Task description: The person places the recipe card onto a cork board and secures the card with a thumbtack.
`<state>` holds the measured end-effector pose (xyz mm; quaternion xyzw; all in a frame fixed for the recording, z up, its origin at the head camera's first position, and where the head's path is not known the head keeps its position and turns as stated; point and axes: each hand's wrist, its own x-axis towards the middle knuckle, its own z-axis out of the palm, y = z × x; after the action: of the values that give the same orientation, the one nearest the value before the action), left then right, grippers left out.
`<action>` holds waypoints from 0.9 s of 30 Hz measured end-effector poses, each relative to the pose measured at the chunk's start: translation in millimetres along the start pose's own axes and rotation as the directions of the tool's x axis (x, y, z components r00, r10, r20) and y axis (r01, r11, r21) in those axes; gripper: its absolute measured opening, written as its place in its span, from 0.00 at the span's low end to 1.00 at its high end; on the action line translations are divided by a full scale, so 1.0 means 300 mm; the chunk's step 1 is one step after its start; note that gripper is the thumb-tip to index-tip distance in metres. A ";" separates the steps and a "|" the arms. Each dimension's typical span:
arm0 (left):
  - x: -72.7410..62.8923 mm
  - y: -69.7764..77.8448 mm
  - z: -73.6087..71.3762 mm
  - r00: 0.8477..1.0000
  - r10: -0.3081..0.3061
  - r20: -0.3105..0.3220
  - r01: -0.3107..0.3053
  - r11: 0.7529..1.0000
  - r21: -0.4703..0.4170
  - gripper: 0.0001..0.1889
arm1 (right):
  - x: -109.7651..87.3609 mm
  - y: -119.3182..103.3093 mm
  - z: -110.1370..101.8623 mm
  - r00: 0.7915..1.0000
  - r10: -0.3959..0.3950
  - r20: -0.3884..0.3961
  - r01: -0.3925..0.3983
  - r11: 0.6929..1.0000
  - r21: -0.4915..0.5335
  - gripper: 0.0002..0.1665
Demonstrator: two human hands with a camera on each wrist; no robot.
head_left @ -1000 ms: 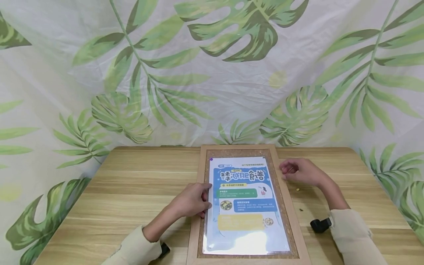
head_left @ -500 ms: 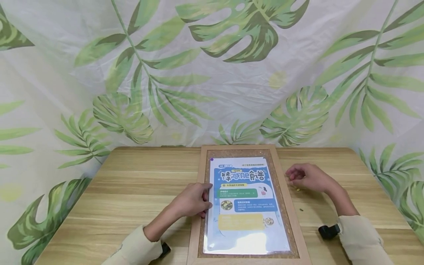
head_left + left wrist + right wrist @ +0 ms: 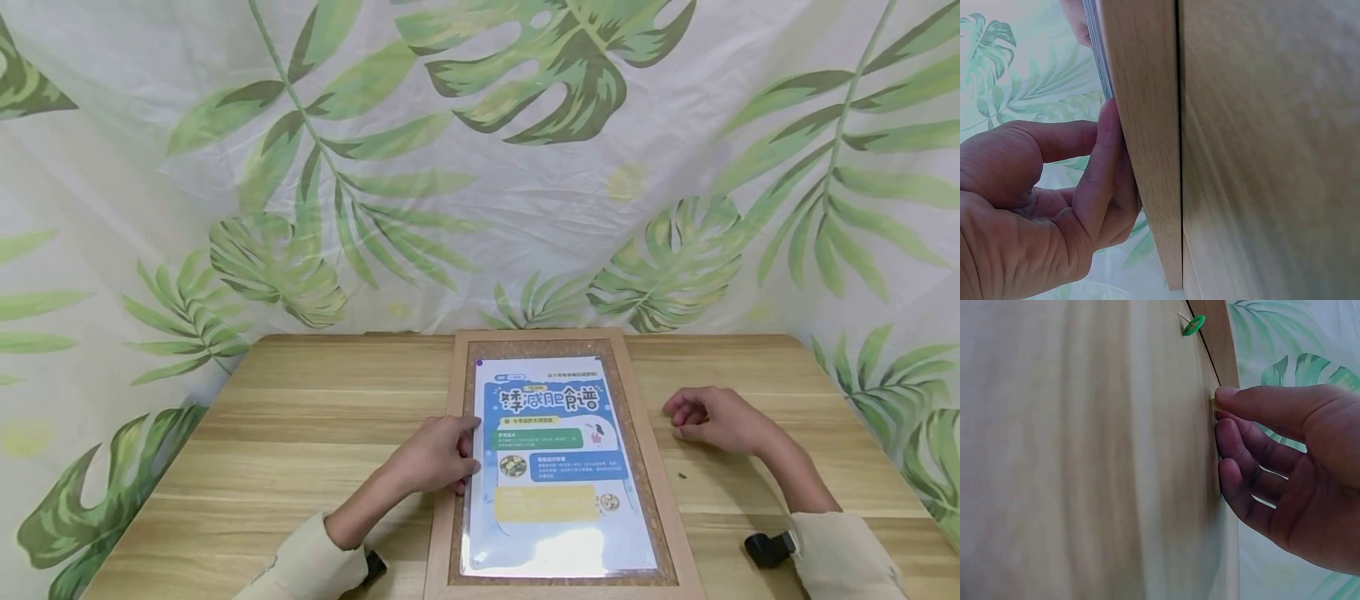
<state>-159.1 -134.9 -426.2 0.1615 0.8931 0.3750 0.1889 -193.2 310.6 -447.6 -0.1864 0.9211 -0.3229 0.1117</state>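
Observation:
A printed poster (image 3: 555, 508) in blue, green and yellow lies on a cork board with a wooden frame (image 3: 663, 492). At the poster's left edge rests my left hand (image 3: 435, 454), its thumb and fingertips touching the sheet and the board's side. My right hand (image 3: 720, 421) is down on the table to the right of the board. Between its thumb and index finger, in the right wrist view, it pinches a small yellow thumbtack (image 3: 1214, 404); only a bit of the tack shows. A purple tack (image 3: 479, 362) sits at the poster's top left corner, a dark one (image 3: 597, 358) at its top right.
A green thumbtack (image 3: 1194, 325) lies on the wooden table (image 3: 322, 400), close to the frame's right side. Behind the table hangs a leaf-patterned cloth (image 3: 540, 208). Black wrist devices (image 3: 768, 550) are at both sleeves.
My right hand has moved right and toward me, away from the frame's edge, down onto the yellow thumbtack, which was in plain sight earlier. The left hand and poster stay put.

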 end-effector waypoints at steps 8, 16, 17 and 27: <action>-0.001 -0.003 0.001 1.000 -0.001 0.000 0.001 1.000 0.004 0.34 | -0.034 0.001 0.004 1.000 0.012 -0.018 -0.013 0.998 -0.054 0.09; 0.000 -0.002 0.000 1.000 -0.003 0.001 0.003 1.000 0.007 0.35 | -0.040 -0.005 0.012 0.999 -0.005 -0.038 0.002 0.997 -0.076 0.09; 0.000 -0.002 0.000 1.000 -0.002 0.001 0.002 1.000 0.008 0.35 | -0.039 -0.007 0.014 0.999 -0.007 -0.040 0.003 0.997 -0.078 0.09; 0.001 -0.002 0.002 1.000 0.003 0.003 -0.003 1.000 0.005 0.35 | -0.050 -0.025 0.028 0.999 -0.023 -0.032 0.020 0.996 -0.088 0.08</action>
<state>-159.3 -134.6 -427.1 0.1637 0.8935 0.3729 0.1891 -174.8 306.8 -447.9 -0.1956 0.9340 -0.2865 0.0849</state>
